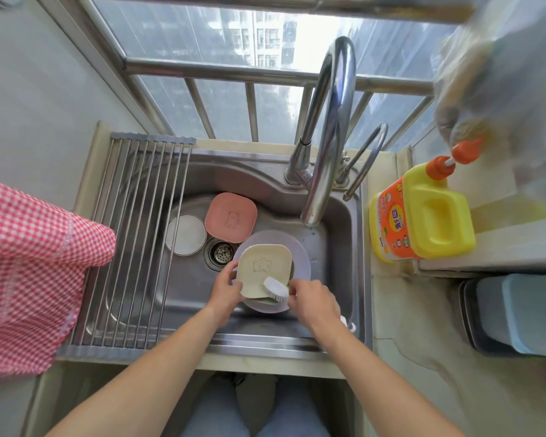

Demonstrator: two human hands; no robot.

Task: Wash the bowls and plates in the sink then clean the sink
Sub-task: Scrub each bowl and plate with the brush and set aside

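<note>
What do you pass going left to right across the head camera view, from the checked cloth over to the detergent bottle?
Red checked cloth → roll-up drying rack → white round dish → pink square plate → cream square plate, held by the left hand → faucet → yellow detergent bottle.

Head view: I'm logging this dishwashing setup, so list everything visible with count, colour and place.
sink: 1, steel, centre
faucet: 1, chrome, behind basin
drain: 1, steel, basin floor
drying rack: 1, steel rods, over the sink's left side
cream plate: 1, square, above the lilac plate
lilac plate: 1, round, basin right
pink plate: 1, square, basin rear
white dish: 1, round, basin left
brush: 1, white, on cream plate
detergent bottle: 1, yellow and orange, right counter
checked cloth: 1, red-white, left
left hand: holds cream plate
right hand: grips brush
</note>
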